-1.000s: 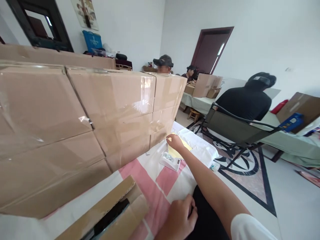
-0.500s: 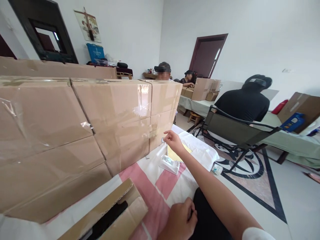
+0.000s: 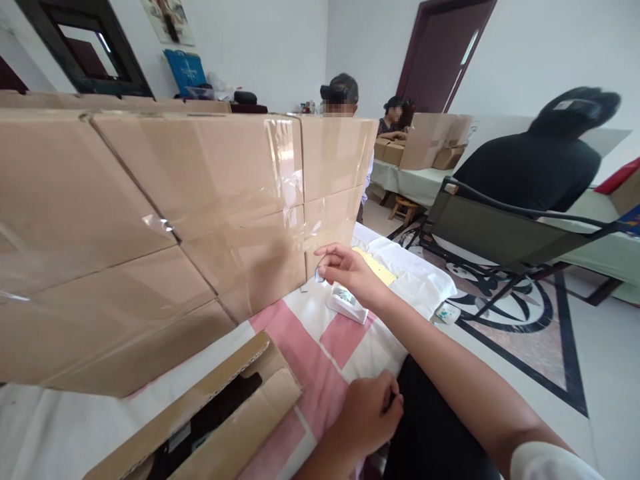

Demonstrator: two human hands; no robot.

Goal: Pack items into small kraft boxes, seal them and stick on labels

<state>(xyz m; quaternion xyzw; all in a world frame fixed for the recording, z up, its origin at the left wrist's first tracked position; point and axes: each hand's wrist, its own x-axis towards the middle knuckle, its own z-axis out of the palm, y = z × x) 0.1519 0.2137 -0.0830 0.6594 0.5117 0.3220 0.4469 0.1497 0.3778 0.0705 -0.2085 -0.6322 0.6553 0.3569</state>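
Observation:
My right hand (image 3: 347,270) reaches over the bed-like cloth (image 3: 287,340), pinching a small pale piece with a blue edge (image 3: 319,273) between thumb and fingers; its kind is too small to tell. Just under that hand is a white plastic holder (image 3: 347,308) with a printed pattern on top. A yellow sheet (image 3: 375,267) lies beyond my wrist, partly covered by the arm. My left hand (image 3: 373,412) rests low by my dark-clothed leg, its fingers curled in loosely, with nothing visible in them.
A wall of taped cardboard boxes (image 3: 200,173) stands along the left. In front of it lies an open carton (image 3: 260,400) with a black object inside. A person in black (image 3: 530,157) sits on a folding chair (image 3: 515,220); other people sit farther back.
The view has tilted down and swung left. My right hand has moved closer to the boxes and above the white holder, still pinching the small piece. My left hand stays curled by my leg.

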